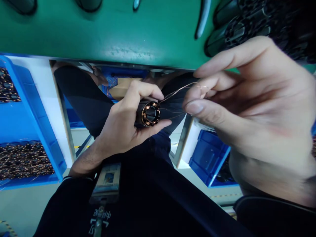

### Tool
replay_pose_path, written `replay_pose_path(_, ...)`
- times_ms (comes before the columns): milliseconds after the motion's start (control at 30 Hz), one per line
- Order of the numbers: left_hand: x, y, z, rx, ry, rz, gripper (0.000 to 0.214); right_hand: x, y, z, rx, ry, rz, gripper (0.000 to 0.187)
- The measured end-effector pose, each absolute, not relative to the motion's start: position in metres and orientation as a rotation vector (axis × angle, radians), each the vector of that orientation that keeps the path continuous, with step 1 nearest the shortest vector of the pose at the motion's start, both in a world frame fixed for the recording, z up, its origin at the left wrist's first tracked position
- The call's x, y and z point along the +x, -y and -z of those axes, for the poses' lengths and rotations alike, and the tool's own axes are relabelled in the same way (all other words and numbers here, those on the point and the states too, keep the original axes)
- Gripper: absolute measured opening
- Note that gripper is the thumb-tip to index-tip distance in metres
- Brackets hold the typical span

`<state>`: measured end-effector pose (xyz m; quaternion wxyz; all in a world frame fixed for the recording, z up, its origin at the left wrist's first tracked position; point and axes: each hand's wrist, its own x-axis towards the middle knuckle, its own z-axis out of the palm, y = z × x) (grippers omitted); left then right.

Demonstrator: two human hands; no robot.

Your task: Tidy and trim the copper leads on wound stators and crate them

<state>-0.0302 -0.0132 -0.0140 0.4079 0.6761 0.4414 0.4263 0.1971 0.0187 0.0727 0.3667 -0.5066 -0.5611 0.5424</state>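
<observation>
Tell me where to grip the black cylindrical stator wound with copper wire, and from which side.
Grip the black barrel of the stator from the left, around its body, as the left hand does. Its copper-wound open end faces right, with fine copper leads running to the right hand, so that end is best left free.

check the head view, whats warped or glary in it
Head view: the right hand looms large, stretched by wide-angle distortion; glare whitens a patch of the green bench; the coil and wires stay fairly sharp; the dark sleeve loses detail in shadow
</observation>
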Motion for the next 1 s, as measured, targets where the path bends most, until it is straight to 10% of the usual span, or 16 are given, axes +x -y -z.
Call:
replay_pose_path(333,-0.028,0.008,0.017,1.802,-0.994,-1.149,0.039,0.201,-0.016,-0.073,-1.353,1.71,-1.137,0.055)
replay_pose_path(500,-0.026,0.015,0.02,1.834,-1.047,-1.054,0.042,0.203,-0.026,-0.091,-1.4,2.251,-0.839,0.015)
replay_pose_path(800,-0.026,0.016,0.018,1.753,-1.063,-1.099,0.051,0.188,-0.038,-0.072,-1.275,1.362,-1.739,0.008)
replay_pose_path(1000,-0.023,0.016,0.025,1.641,-1.193,-1.11,0.06,0.188,-0.02,-0.073,-1.35,1.538,-1.284,0.058)
